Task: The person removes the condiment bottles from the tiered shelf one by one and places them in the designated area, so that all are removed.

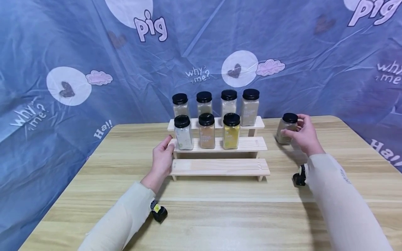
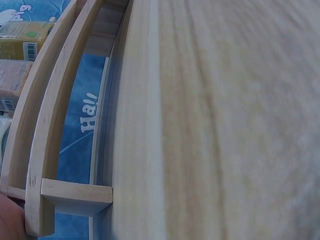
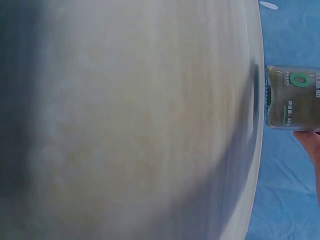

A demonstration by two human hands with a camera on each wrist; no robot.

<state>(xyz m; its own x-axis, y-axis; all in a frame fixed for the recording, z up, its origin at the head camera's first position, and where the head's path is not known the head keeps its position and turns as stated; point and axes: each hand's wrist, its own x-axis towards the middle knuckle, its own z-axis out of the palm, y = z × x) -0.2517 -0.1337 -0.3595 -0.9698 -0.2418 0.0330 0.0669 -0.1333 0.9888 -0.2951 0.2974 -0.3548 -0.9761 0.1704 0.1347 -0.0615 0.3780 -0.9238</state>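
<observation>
My right hand (image 1: pixel 306 136) grips a black-capped glass spice jar (image 1: pixel 284 130) of brownish powder by its side, right of the rack. In the right wrist view this jar (image 3: pixel 295 97) shows its label, with its base close to the tabletop; whether they touch I cannot tell. My left hand (image 1: pixel 162 157) holds the left end of the middle tier of a three-tier wooden rack (image 1: pixel 220 167). White (image 1: pixel 184 134), orange-brown (image 1: pixel 207 134) and yellow (image 1: pixel 231 134) spice jars stand on that tier. Several more jars (image 1: pixel 250 108) stand on the top tier.
The rack stands on a light wood-grain table (image 1: pixel 220 223). Behind it hangs a blue printed cloth (image 1: pixel 188 42). A small black wrist camera (image 1: pixel 159 212) sits at the left cuff and another black camera (image 1: pixel 299 175) at the right cuff.
</observation>
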